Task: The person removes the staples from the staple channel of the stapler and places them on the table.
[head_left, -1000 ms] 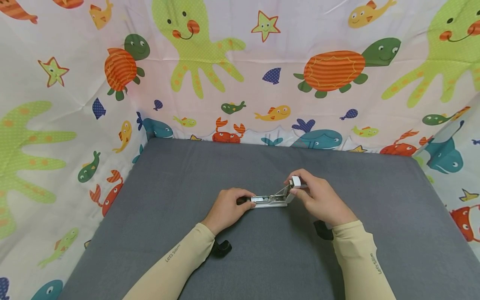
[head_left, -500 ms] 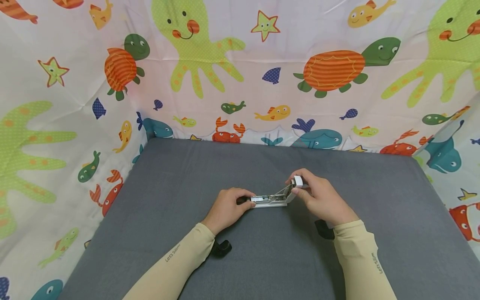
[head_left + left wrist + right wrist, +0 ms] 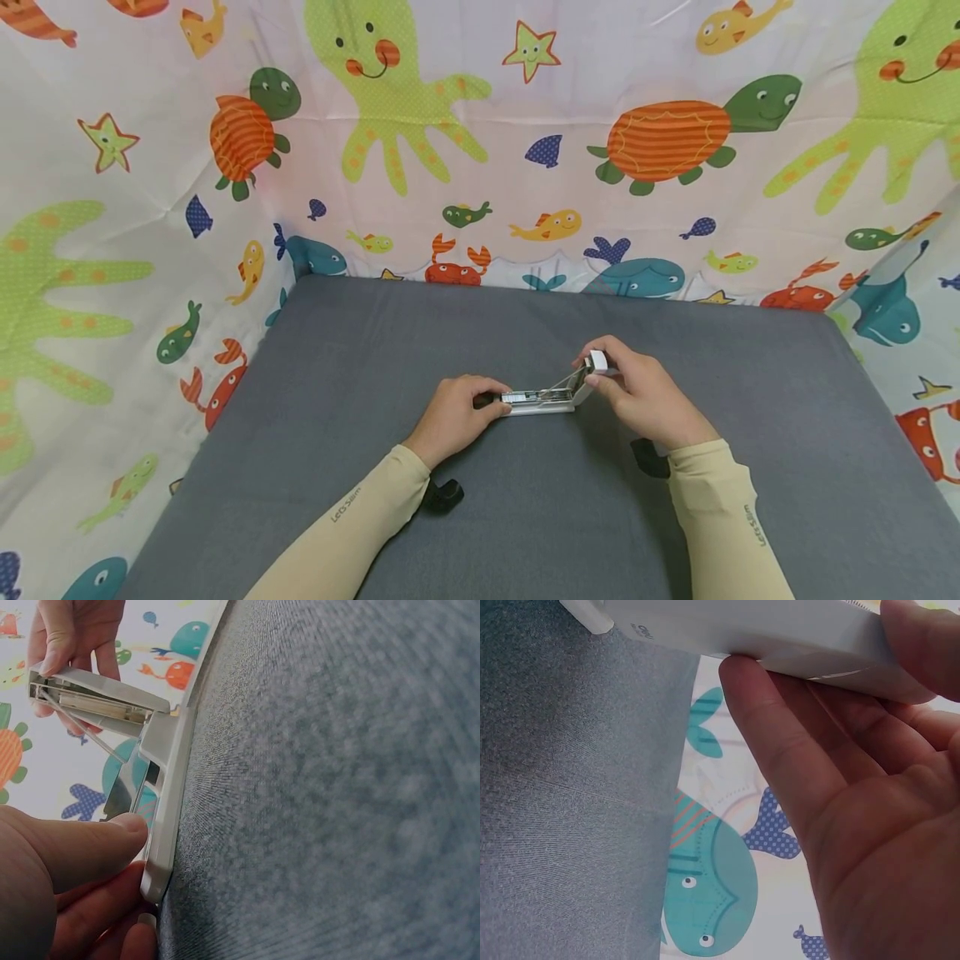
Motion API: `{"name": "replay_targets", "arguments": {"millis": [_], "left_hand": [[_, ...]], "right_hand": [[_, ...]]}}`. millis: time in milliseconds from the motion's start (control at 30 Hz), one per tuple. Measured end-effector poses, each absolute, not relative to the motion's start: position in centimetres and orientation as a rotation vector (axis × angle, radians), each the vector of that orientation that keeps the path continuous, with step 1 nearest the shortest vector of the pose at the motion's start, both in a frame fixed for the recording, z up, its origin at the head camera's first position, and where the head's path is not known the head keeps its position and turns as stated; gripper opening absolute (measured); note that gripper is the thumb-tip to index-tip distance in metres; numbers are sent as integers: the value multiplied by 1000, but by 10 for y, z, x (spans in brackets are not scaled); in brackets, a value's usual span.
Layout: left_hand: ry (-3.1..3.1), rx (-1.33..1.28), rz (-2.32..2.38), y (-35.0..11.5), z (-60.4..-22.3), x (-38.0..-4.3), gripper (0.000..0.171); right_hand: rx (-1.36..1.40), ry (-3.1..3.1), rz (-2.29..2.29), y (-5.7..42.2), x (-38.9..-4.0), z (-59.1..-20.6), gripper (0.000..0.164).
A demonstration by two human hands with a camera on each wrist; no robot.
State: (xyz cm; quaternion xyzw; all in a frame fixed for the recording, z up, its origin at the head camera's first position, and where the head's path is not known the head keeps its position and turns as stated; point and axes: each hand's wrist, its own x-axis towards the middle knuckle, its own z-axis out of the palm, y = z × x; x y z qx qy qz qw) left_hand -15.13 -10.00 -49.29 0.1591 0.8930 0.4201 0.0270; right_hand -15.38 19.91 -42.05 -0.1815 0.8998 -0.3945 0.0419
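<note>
A white stapler point(image 3: 542, 408) stands on the grey cloth with its top cover swung up at the right end. Its metal magazine and a thin rod running up to the cover show in the head view. My left hand point(image 3: 455, 418) pinches the left end of the base and magazine between thumb and fingers. Over at the right, my right hand point(image 3: 647, 393) grips the raised cover point(image 3: 780, 637), thumb on one side and fingers on the other. In the left wrist view the stapler base point(image 3: 169, 817) lies along the cloth, and the cover's hollow inside is visible.
Grey cloth point(image 3: 360, 333) covers the table. Behind it and along both sides hangs a white curtain point(image 3: 480, 167) printed with sea animals. Black straps point(image 3: 444, 497) hang at both wrists, under the beige sleeves point(image 3: 352, 525).
My right hand has tipped the stapler's cover slightly further to the right. The left hand and the base have stayed in place.
</note>
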Motion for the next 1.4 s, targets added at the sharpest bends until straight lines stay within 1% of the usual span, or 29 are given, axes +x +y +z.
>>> {"name": "replay_targets", "arguments": {"millis": [833,1400], "left_hand": [[2766,473,1283,-99,-495,-153,22],[2774,521,1285,-101,-495,-152,22]], "right_hand": [[-570,2728,-1220,206,-155,-420,25],[-522,2747,-1201,211,-155,-419,24]]}}
